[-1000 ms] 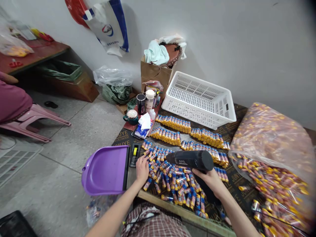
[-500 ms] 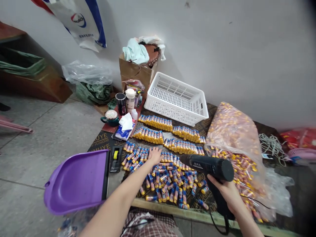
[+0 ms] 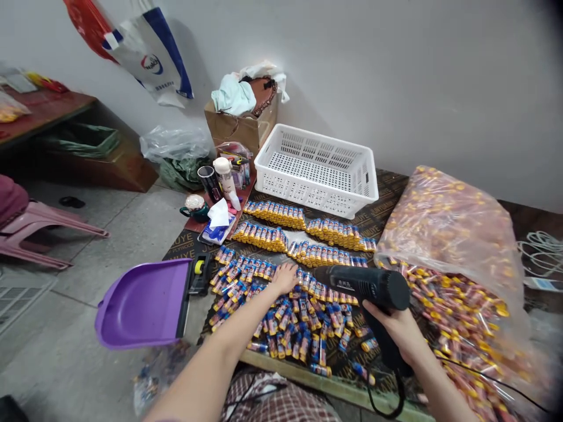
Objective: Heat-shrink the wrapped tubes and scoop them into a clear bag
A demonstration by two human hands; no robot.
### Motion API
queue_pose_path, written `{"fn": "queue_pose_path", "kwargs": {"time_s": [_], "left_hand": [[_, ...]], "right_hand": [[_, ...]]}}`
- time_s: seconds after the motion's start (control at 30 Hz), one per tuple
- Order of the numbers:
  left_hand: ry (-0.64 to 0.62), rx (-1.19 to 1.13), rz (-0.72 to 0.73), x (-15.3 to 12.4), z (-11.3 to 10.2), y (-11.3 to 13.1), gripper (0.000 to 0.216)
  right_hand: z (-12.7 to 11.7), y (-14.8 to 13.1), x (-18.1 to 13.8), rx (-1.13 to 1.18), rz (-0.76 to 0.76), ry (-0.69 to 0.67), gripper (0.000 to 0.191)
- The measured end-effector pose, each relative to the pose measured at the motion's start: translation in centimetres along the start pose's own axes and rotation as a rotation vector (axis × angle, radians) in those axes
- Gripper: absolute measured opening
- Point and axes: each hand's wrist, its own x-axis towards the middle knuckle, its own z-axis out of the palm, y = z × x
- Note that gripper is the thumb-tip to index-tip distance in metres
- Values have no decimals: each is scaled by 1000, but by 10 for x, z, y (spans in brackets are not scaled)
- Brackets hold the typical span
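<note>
In the head view, my right hand (image 3: 398,334) is wrapped round the handle of a black heat gun (image 3: 367,285), its nozzle pointing left at a row of small tubes. My left hand (image 3: 285,278) reaches over that row near the nozzle, fingers outstretched and resting on the tubes. These small tubes (image 3: 303,346) have blue and yellow ends and printed labels. Many lie loose in a heap towards me. Behind my left hand, neat stacked blocks of the same tubes (image 3: 321,254) stand on the dark board.
A white perforated basket (image 3: 308,196) stands at the back. On the right, a large clear bag (image 3: 453,217) spills pink and yellow pieces. At left are a tape dispenser (image 3: 200,272), a purple dustpan (image 3: 145,305), a mug (image 3: 194,211) and a tissue pack (image 3: 217,228). The heat gun's cord runs right.
The camera view has shifted, showing more of the table and stool at left. My left hand has moved slightly right along the row, closer to the nozzle. The heat gun stays in my right hand.
</note>
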Motion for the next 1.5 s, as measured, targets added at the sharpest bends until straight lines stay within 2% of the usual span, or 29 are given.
{"fn": "queue_pose_path", "kwargs": {"time_s": [0.13,0.23,0.43,0.57,0.67,0.73,0.8,0.87,0.93,1.0,1.07,1.13,1.23,1.3,1.37,1.5], "left_hand": [[85,42,-82,-37,12,20,41],[195,58,-78,-75,18,38,41],[289,38,-18,-130,35,78,29],[419,-20,-137,-171,48,82,26],[527,-32,-269,-193,46,56,23],[591,-20,-384,-194,32,27,20],[615,3,-502,-182,9,-7,21],[590,35,-575,-158,-16,-37,26],[550,48,-564,-128,-38,-60,30],[526,27,-513,-100,-50,-77,30],[533,-14,-475,-82,-54,-90,29],[555,-54,-456,-75,-53,-100,27],[600,-99,-436,-83,-48,-113,25],[627,-114,-442,-95,-47,-120,23],[653,-128,-456,-110,-48,-126,22],[732,-158,-495,-142,-57,-137,22]], "right_hand": [[-18,14,12,50,-34,-63,54],[-19,28,26,73,-39,-167,50],[14,34,49,71,-103,-385,44],[47,25,52,137,-140,-440,47],[75,15,52,186,-151,-451,51],[92,7,51,201,-154,-465,52],[105,-1,48,186,-165,-474,50],[108,-6,44,156,-193,-472,46],[100,-7,39,109,-218,-455,45],[82,-3,33,39,-208,-427,45],[58,4,26,-47,-165,-377,46],[35,12,18,-133,-125,-304,49],[14,18,2,-228,-94,-236,53],[14,16,-8,-233,-76,-240,52],[23,10,-18,-191,-71,-256,50],[57,-4,-30,-107,-99,-312,46]]}}
